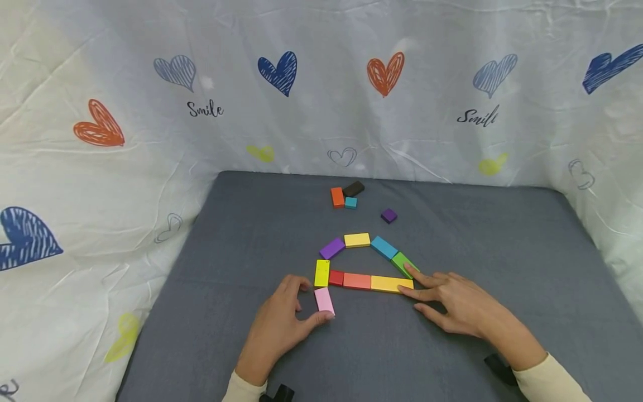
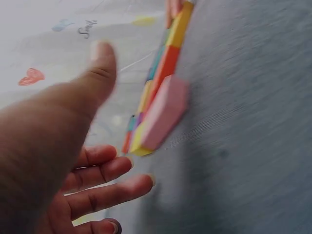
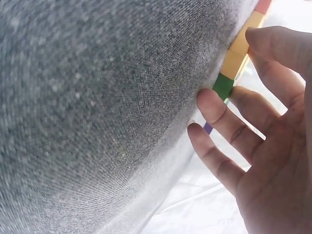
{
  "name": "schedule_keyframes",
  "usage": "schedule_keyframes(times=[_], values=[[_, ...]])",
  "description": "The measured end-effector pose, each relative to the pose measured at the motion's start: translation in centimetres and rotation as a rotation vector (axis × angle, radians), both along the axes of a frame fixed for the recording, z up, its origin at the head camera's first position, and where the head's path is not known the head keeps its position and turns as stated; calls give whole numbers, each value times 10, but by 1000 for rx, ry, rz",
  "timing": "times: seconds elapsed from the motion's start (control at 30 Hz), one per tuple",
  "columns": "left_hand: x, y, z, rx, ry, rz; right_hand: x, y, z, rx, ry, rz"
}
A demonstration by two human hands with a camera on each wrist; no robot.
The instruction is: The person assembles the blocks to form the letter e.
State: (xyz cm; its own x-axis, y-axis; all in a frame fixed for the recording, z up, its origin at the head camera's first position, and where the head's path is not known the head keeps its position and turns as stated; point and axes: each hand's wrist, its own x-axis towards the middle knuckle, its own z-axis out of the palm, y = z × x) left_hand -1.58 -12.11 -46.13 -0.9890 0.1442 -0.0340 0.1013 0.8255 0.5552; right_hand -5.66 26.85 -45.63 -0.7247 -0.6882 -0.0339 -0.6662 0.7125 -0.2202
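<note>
Coloured blocks lie end to end in a closed outline on the grey cloth. A pink block (image 1: 324, 300) slants below the yellow-green block (image 1: 322, 273) at its left corner. My left hand (image 1: 281, 318) is spread around the pink block (image 2: 165, 112); the left wrist view shows thumb and fingers apart from it. With loosely extended fingers, my right hand (image 1: 454, 301) touches the green block (image 1: 403, 264) and the right end of the orange-yellow block (image 1: 392, 284). Red (image 1: 336, 278) and salmon (image 1: 357, 281) blocks continue that bottom row.
Purple (image 1: 332, 248), pale yellow (image 1: 357, 240) and blue (image 1: 384, 247) blocks form the outline's top. Farther back lie orange (image 1: 337, 197), black (image 1: 354, 188) and small teal (image 1: 350, 203) blocks, with a dark purple block (image 1: 389, 215) apart. A heart-printed white curtain (image 1: 321, 128) borders the table.
</note>
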Motion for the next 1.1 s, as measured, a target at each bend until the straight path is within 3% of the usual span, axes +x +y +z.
schedule_keyframes(times=[0.1,0.3,0.43,0.57,0.87,1.1], values=[[-7,-8,12,6,67,1,0,0,0,1,-4,4],[-36,-24,45,-31,224,-57,-1,1,-1,-18,16,24],[-63,-29,67,-39,315,-112,-1,1,-1,-33,23,30],[-92,-30,81,-14,343,-153,0,1,-1,-31,24,28],[-151,-16,84,-6,281,-259,0,2,1,-27,22,32],[-199,-14,66,-67,202,-352,1,0,0,-9,25,26]])
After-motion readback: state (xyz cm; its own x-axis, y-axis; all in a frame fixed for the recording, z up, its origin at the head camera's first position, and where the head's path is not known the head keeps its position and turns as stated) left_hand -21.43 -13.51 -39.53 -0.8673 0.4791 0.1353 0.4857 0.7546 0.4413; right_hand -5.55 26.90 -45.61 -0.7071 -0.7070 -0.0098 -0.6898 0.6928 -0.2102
